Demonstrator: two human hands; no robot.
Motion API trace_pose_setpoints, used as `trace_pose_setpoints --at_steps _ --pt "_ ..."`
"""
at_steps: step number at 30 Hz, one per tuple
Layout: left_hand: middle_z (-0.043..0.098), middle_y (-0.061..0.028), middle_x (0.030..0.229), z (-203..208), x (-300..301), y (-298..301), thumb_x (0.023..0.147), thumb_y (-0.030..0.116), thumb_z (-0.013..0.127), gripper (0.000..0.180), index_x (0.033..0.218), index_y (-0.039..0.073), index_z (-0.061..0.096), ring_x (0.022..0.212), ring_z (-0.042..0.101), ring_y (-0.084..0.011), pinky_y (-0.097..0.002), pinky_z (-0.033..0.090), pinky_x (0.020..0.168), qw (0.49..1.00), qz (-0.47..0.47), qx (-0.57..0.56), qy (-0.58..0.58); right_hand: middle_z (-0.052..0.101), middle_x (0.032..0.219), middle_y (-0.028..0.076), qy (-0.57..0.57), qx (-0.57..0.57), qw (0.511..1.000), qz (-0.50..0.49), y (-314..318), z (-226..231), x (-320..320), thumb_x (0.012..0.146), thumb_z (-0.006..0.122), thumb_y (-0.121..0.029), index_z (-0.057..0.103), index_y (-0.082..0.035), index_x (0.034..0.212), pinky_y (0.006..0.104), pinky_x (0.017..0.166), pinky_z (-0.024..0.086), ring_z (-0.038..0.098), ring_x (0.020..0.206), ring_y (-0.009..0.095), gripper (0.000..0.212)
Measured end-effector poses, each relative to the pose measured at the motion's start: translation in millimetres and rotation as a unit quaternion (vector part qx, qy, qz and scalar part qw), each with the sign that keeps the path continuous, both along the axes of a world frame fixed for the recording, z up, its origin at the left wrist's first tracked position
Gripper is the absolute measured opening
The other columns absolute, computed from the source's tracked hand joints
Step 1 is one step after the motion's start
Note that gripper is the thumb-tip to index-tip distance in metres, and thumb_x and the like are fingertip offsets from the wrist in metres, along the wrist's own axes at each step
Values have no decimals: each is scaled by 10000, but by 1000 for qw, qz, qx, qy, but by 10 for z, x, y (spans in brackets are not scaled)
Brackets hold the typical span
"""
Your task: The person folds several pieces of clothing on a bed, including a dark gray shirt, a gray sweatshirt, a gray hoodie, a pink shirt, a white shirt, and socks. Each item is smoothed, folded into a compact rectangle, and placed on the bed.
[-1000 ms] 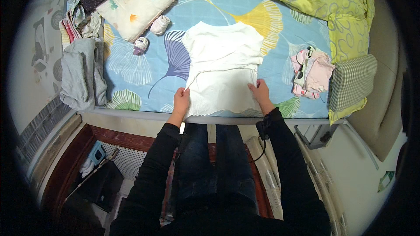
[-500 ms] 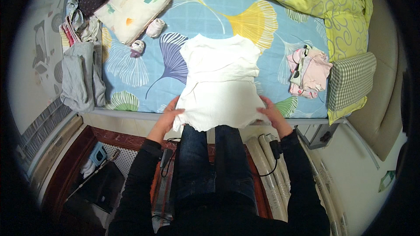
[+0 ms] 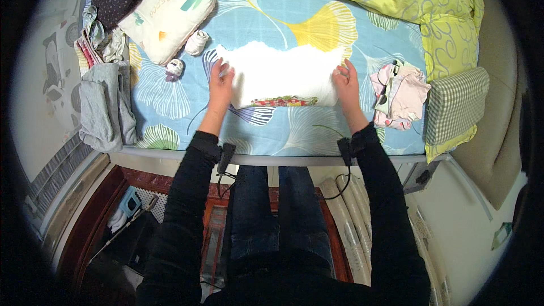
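Note:
A white shirt (image 3: 283, 73) lies doubled over on the blue bedsheet, its wavy hem at the far side. Along its near fold shows a strip of red and green print (image 3: 284, 101). At the shirt's left edge is my left hand (image 3: 221, 86), open, thumb and fingers apart by the far left corner. My right hand (image 3: 347, 85) mirrors it at the right edge, also open with curved fingers near the far right corner. Neither hand visibly grips the cloth.
Folded pink clothes (image 3: 401, 93) lie to the right beside a checked cushion (image 3: 458, 106). A cream pillow (image 3: 170, 17), rolled white socks (image 3: 196, 42) and grey clothing (image 3: 102, 107) are on the left. A yellow-green quilt (image 3: 447, 0) covers the far right.
Both hands have moved away from me over the bed, and the shirt's near half has been folded up over its far half. The hands have loosened from the hem.

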State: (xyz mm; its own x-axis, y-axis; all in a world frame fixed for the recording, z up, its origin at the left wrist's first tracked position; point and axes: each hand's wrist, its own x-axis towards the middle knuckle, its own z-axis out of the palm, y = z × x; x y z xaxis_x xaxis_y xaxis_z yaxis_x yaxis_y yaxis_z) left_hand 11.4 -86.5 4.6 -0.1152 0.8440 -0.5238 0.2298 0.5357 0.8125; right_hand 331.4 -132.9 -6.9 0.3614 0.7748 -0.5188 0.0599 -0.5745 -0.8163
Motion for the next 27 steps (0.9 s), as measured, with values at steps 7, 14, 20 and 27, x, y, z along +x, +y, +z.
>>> trace_pose_setpoints --at_steps 7,14,20,27 --pt "211 -63 1503 -3 624 -606 811 516 536 760 1446 218 242 1384 172 -316 -577 170 1073 727 -535 244 355 252 1477 111 -378 159 756 509 -376 95 -570 755 647 -461 361 -147 1382 535 1087 156 193 1374 299 757" --pt "181 -38 1516 -361 449 -468 785 614 496 823 1453 218 224 1399 134 -273 -610 92 1076 661 -599 154 426 197 1501 98 -408 16 713 570 -262 -166 -446 685 672 -547 251 -171 1436 554 1094 106 150 1392 270 939" --pt "250 -68 1489 -390 265 -604 844 399 507 653 1415 156 302 1381 202 -266 -549 152 1087 660 -577 233 421 196 1494 111 -406 62 705 578 -362 -160 -319 711 694 -401 219 -172 1442 535 1096 148 160 1387 291 902" --pt "298 -84 1459 -363 73 -626 814 150 533 592 1380 151 356 1355 261 -267 -479 184 1105 699 -554 218 396 350 1413 94 -492 120 674 537 -498 -219 -25 768 582 -89 358 -140 1373 476 1078 251 299 1324 274 648"
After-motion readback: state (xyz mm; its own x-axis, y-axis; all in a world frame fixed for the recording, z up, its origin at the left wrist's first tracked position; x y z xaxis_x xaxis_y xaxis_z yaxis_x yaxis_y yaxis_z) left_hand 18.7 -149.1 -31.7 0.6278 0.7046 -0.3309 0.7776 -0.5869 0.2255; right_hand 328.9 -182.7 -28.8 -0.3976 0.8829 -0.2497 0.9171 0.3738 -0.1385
